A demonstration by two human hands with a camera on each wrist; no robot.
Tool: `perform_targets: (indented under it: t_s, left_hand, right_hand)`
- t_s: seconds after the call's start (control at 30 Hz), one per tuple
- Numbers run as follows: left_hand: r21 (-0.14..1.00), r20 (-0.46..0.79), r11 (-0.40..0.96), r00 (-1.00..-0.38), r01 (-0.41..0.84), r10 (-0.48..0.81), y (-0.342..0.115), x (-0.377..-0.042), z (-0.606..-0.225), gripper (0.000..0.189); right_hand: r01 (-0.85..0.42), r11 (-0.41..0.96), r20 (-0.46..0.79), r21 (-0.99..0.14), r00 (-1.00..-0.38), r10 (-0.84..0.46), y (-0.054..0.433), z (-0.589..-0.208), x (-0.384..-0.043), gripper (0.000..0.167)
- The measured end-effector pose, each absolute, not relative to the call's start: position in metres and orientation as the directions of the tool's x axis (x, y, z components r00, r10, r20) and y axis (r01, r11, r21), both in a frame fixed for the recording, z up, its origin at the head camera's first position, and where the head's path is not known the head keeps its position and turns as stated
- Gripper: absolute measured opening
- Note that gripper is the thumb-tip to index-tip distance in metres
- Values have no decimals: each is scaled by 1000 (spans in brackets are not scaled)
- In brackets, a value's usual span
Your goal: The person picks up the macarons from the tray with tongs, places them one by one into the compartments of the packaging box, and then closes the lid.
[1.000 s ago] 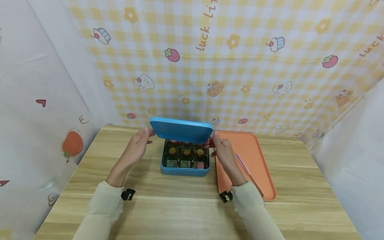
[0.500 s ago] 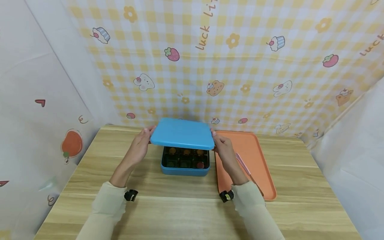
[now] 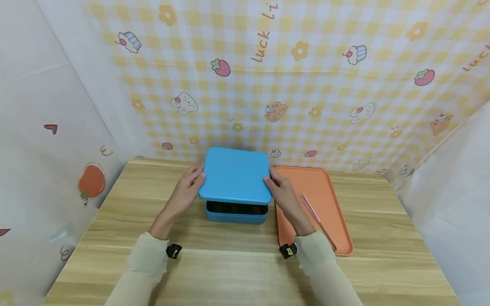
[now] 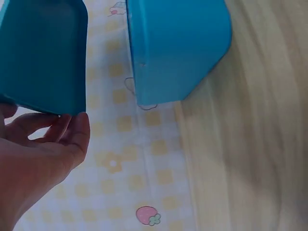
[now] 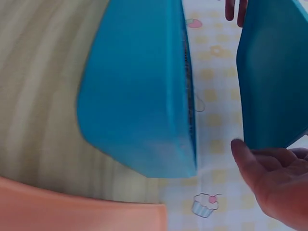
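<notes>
A blue lid (image 3: 237, 175) hangs level just above a blue box (image 3: 236, 218) and hides most of its inside. My left hand (image 3: 184, 192) holds the lid's left edge, thumb on top. At the opposite edge, my right hand (image 3: 284, 193) grips the lid the same way. In the left wrist view, the fingers (image 4: 74, 134) touch the rim of the lid (image 4: 45, 57), with a gap between it and the box (image 4: 178, 48). The right wrist view shows the lid (image 5: 276, 77) apart from the box (image 5: 134, 91), fingers at its rim.
An orange tray (image 3: 338, 221) stands right of the box, beneath my right forearm. On it lies a thin tool with a pink handle (image 3: 310, 208) and a brown shaft. The wooden table (image 3: 229, 272) meets a checked cloth backdrop (image 3: 245, 85) behind the box.
The lid has tipped from steeply tilted, underside showing, to nearly level, and come lower over the box. Both hands moved with it, the left one rightward. The box's contents are now mostly covered.
</notes>
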State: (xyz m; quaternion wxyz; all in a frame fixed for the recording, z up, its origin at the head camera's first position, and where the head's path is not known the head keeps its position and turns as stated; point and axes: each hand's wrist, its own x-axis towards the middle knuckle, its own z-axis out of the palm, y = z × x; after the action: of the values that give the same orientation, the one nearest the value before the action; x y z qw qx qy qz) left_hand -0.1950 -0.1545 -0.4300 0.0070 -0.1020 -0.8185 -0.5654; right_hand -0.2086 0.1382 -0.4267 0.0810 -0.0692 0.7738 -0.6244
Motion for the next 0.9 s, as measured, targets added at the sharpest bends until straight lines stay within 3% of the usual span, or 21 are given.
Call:
perform_targets:
  t_s: [0.27, 0.5, 0.9]
  left_hand:
    - [880, 105, 450, -986, 154, 133, -142, -196, -445, 51]
    - [876, 92, 461, -987, 142, 131, -137, -198, -454, 51]
    - [858, 16, 507, -992, 78, 126, -132, -200, -460, 53]
  right_hand:
    - [-75, 388, 16, -918, -988, -154, 133, -445, -211, 63]
    - [-121, 564, 52, -817, -989, -137, 132, -459, -212, 62]
    - [-87, 621, 20, -779, -993, -114, 130, -475, -211, 63]
